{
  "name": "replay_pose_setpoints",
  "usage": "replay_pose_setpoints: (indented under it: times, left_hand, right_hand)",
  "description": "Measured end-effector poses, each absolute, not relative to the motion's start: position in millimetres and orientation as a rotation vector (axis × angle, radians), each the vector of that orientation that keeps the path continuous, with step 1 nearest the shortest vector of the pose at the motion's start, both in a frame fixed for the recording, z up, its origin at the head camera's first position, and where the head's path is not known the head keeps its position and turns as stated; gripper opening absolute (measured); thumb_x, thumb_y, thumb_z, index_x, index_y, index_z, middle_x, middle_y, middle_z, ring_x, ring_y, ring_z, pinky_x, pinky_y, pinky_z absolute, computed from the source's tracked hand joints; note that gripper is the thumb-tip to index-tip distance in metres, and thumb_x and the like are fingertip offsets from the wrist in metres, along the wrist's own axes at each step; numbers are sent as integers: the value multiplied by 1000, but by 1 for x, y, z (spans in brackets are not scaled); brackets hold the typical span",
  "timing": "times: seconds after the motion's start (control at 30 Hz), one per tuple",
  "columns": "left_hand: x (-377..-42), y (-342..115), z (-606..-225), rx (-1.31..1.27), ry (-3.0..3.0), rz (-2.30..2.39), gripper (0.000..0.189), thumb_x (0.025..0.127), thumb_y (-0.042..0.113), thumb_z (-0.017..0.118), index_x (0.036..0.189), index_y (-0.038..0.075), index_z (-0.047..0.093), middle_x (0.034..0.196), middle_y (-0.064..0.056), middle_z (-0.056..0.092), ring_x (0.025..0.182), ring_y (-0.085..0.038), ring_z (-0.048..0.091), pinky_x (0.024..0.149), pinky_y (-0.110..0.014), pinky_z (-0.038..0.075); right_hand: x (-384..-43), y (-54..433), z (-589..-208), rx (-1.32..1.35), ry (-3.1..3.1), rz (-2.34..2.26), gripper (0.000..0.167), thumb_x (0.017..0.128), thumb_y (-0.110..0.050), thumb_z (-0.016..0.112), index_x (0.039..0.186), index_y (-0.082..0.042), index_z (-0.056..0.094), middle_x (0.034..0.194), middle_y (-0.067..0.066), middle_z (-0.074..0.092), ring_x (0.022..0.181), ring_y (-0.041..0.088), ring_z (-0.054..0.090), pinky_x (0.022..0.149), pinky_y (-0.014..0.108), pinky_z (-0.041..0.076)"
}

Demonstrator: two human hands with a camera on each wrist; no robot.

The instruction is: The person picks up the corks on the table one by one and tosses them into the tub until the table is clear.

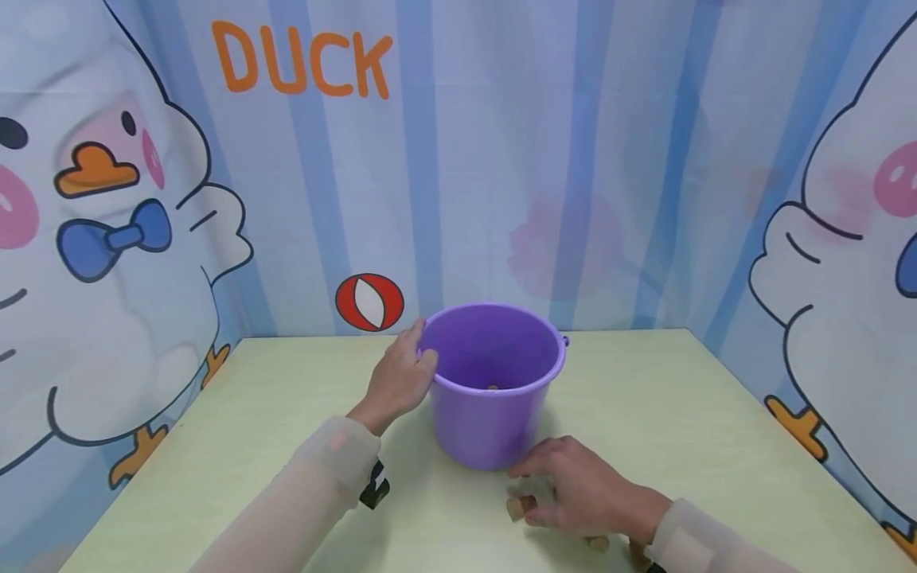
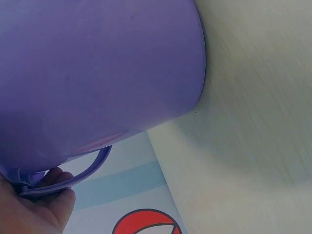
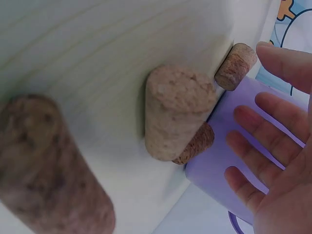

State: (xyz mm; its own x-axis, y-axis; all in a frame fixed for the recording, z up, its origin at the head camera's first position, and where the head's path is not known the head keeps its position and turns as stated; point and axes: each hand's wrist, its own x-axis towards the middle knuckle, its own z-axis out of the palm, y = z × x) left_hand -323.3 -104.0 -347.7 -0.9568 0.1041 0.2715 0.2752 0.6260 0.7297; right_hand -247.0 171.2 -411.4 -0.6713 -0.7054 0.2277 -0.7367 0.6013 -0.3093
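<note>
A purple bucket (image 1: 487, 434) stands upright on the table. My left hand (image 1: 401, 374) grips its rim at the left side; in the left wrist view the fingers wrap by the handle (image 2: 92, 168) where it joins the rim. Low in front of the bucket, my right hand (image 1: 583, 489) hovers over several wine corks. Its fingers are spread and hold nothing in the right wrist view. One cork (image 3: 236, 67) lies close to the thumb, another cork (image 3: 178, 109) stands nearer the camera, and a dark mottled cork (image 3: 53, 165) is nearest. Something small and tan (image 1: 493, 387) shows inside the bucket.
The pale table (image 1: 286, 430) ends at the back against a striped blue curtain (image 1: 487, 159) printed with ducks. A printed red ball (image 1: 369, 302) on the curtain shows behind my left hand. A further cork (image 1: 597, 543) lies under my right wrist.
</note>
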Motion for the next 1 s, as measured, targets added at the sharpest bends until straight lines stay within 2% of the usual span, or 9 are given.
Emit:
replay_pose_setpoints:
  times: [0.23,0.43,0.77,0.87,1.0]
  left_hand:
    - [-322,-104,-347,-322,-2643,-1224,67,101,24,40,162,4,22,163,-15,35,149,-36,35,117,-61,31]
    - [-323,-104,-348,-318,-2649,-1225,68,101,24,40,163,4,21,162,-15,36,148,-36,35,117,-61,32]
    - [-322,-103,-347,-305,-2654,-1240,68,101,24,40,163,5,21,163,-14,35,149,-35,35,116,-60,32]
    - [-323,-103,-347,-305,-2656,-1235,68,101,24,40,163,5,21,163,-13,35,149,-35,35,117,-60,32]
    - [-323,-103,-347,-303,-2659,-1227,68,101,24,39,163,5,21,163,-14,35,149,-35,35,116,-60,32]
  right_hand:
    - [-246,169,-412,1247,-2760,523,44,78,-27,88,118,-14,77,116,-10,72,112,13,66,101,48,50]
    - [-246,167,-416,1254,-2759,484,41,76,-22,89,114,-17,78,112,-14,73,110,11,66,101,48,49]
    - [-246,164,-421,1256,-2746,386,32,73,-19,90,100,-26,75,101,-22,68,105,6,63,99,46,48]
    - [-247,163,-421,1269,-2737,381,28,72,-17,89,89,-29,70,92,-25,64,100,3,62,97,45,48]
    - [-247,163,-422,1304,-2701,390,33,71,-14,90,78,-30,61,80,-26,57,91,0,60,93,44,49]
